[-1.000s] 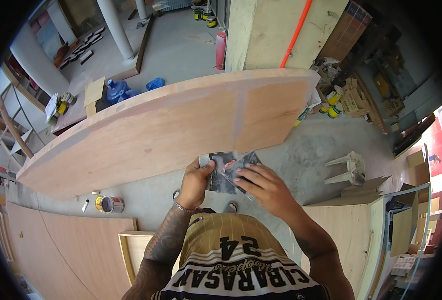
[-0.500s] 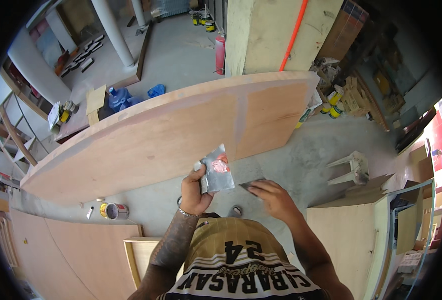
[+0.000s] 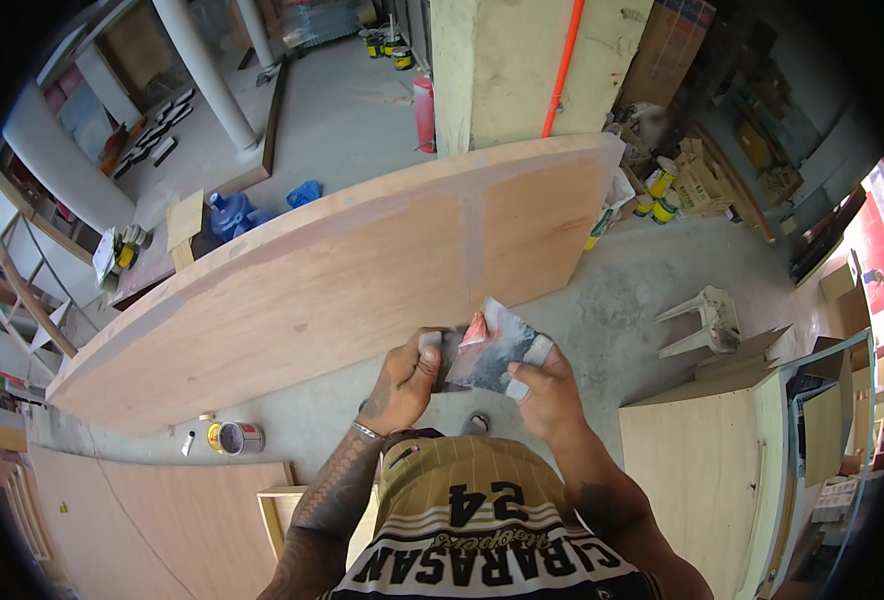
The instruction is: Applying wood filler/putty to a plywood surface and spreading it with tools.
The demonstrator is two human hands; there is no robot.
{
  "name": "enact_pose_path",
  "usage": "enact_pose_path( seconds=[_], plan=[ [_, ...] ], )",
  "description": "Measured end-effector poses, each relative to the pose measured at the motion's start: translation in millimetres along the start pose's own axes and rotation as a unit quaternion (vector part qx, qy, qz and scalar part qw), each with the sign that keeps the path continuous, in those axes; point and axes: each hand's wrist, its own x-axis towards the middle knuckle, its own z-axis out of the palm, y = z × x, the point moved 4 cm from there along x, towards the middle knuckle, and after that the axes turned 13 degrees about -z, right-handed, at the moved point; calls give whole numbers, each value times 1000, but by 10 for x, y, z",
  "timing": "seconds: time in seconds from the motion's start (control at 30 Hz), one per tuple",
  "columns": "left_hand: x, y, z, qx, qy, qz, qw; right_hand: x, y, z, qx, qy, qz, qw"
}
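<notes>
In front of my body my hands are close together, each closed on a flat metal putty scraper. My left hand [image 3: 402, 378] grips a dark scraper [image 3: 452, 358], most of it hidden behind the other one. Between thumb and fingers, my right hand [image 3: 549, 392] holds a silver, grey-smeared scraper [image 3: 500, 350]. A lump of pink putty [image 3: 474, 331] sits near its left edge. The blades overlap; whether they touch I cannot tell. Beyond them a large curved plywood panel [image 3: 342, 290] stands on edge, with grey filler bands along its top and across its right part.
An opened can [image 3: 239, 437] and a small tube [image 3: 188, 443] stand or lie on the floor at left. Plywood sheets [image 3: 162, 510] lie lower left. A white plastic stool [image 3: 702, 322] and a wooden cabinet [image 3: 697, 470] are to the right. A yellowish pillar [image 3: 527, 80] rises behind the panel.
My hands have come together, the right moving inward and the left slightly right. The putty-bearing scraper, earlier in my left hand, now appears in my right; the dark one appears in my left.
</notes>
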Motion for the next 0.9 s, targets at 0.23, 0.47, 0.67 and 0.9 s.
enact_pose_path(
  seconds=[0.23, 0.47, 0.67, 0.9],
  plan=[
    [57, -329, 68, -300, 11, -202, 932, -229, -641, 496, -379, -288, -476, 740],
    [31, -257, 140, -581, -83, -217, 780, -108, -267, 372, -482, -350, -438, 673],
    [-17, -148, -126, -368, 117, 52, 921, 85, 57, -335, -492, -255, -214, 805],
    [-194, 370, 209, 235, 42, 477, 846, -197, -145, 144, 249, 28, 197, 948]
  ],
)
